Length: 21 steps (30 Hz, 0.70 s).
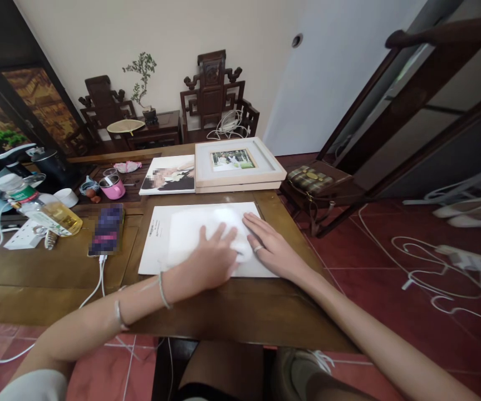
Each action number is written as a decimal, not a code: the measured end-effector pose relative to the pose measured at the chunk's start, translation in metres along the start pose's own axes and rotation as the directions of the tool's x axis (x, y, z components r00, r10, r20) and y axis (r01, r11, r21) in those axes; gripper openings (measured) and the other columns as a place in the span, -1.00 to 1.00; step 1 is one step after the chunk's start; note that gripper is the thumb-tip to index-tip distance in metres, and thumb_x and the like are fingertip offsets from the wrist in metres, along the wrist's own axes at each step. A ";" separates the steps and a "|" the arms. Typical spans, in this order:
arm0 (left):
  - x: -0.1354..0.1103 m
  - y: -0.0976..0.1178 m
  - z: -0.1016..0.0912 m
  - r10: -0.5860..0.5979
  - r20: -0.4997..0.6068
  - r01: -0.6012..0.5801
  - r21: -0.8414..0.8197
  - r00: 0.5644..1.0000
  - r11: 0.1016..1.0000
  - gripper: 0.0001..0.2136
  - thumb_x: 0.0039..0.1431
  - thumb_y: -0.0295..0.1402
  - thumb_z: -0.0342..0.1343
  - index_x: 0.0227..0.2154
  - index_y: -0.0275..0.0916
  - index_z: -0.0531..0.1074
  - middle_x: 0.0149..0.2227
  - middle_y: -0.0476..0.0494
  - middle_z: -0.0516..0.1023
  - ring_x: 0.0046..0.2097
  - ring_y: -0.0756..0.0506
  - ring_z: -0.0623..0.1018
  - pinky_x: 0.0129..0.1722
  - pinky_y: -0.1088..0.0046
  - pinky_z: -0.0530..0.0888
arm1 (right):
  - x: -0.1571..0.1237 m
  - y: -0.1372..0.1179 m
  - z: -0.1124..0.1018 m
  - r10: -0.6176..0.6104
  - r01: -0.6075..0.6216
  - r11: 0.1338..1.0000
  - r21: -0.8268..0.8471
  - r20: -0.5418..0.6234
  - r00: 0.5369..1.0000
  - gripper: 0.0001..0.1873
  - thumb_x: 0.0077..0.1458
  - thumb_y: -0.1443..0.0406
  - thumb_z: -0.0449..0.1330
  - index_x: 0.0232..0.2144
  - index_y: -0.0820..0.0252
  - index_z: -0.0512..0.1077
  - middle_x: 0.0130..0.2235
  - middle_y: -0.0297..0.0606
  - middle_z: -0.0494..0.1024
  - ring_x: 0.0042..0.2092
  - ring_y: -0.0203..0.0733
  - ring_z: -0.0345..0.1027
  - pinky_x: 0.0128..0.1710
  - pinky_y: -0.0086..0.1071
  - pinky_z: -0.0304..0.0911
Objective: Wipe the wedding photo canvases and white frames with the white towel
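Note:
A flat white board with small print and a barcode near its left edge lies on the wooden table. On top of it is a paler white layer, perhaps a thin sheet or wrap; its material is unclear. My left hand, slightly blurred, presses on this layer with its fingers spread. Along the board's right side my right hand lies flat, fingers stretched out, the fingertips on the white surface near the upper right corner. Neither hand grips anything.
Behind the board are a pale wooden picture frame and a photo panel. To the left lie a charging phone, a pink mug, a tipped oil-coloured bottle and a power strip. Cables trail over the floor.

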State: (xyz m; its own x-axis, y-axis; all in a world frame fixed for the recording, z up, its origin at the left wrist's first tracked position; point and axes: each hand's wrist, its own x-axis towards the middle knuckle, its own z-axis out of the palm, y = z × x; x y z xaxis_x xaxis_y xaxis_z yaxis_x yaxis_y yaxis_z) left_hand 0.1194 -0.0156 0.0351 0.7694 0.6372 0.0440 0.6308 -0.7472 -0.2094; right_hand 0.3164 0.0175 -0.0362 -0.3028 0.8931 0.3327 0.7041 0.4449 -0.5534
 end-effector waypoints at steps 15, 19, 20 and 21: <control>0.011 -0.005 0.004 -0.025 -0.004 0.025 -0.046 1.000 0.999 -0.69 0.36 -0.28 -0.10 -0.14 -0.24 0.55 0.31 -0.23 0.16 0.30 -0.41 0.14 0.11 -0.23 0.25 | -0.001 0.004 0.003 -0.036 0.037 0.999 0.040 -0.031 0.999 -0.47 0.23 0.26 -0.08 0.23 0.17 0.22 0.28 -0.09 0.25 0.32 0.01 0.03 0.30 0.07 -0.02; -0.020 0.022 -0.011 0.054 -0.015 -0.055 -0.040 0.998 0.998 -0.73 0.31 -0.26 -0.03 -0.22 -0.21 0.58 0.29 -0.24 0.18 0.28 -0.43 0.17 0.08 -0.20 0.30 | -0.001 0.004 0.001 -0.031 0.031 0.999 0.036 -0.018 0.999 -0.47 0.22 0.29 -0.09 0.23 0.19 0.22 0.28 -0.09 0.23 0.33 -0.02 0.02 0.31 0.04 -0.02; -0.025 0.025 -0.014 0.062 -0.004 -0.062 -0.043 0.998 0.997 -0.73 0.30 -0.26 -0.02 -0.23 -0.21 0.58 0.29 -0.22 0.18 0.28 -0.42 0.17 0.08 -0.19 0.30 | -0.001 0.004 0.001 -0.029 0.029 0.999 0.035 -0.013 1.000 -0.47 0.21 0.29 -0.09 0.22 0.22 0.22 0.28 -0.06 0.23 0.33 -0.01 0.02 0.31 0.04 -0.02; -0.028 0.027 -0.017 0.069 0.007 -0.068 -0.049 0.998 0.996 -0.74 0.30 -0.26 -0.01 -0.23 -0.21 0.58 0.30 -0.21 0.18 0.28 -0.42 0.17 0.08 -0.18 0.31 | -0.001 0.004 0.001 -0.028 0.028 0.999 0.034 -0.008 1.000 -0.47 0.21 0.29 -0.09 0.22 0.24 0.23 0.28 -0.04 0.23 0.33 -0.01 0.02 0.31 0.04 -0.02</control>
State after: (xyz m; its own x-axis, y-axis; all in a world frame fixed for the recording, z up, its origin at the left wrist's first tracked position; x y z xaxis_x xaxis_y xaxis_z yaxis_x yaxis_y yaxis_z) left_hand 0.1167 -0.0568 0.0443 0.8101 0.5859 0.0223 0.5811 -0.7972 -0.1638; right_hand 0.3188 0.0186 -0.0398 -0.3174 0.8796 0.3543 0.6733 0.4721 -0.5690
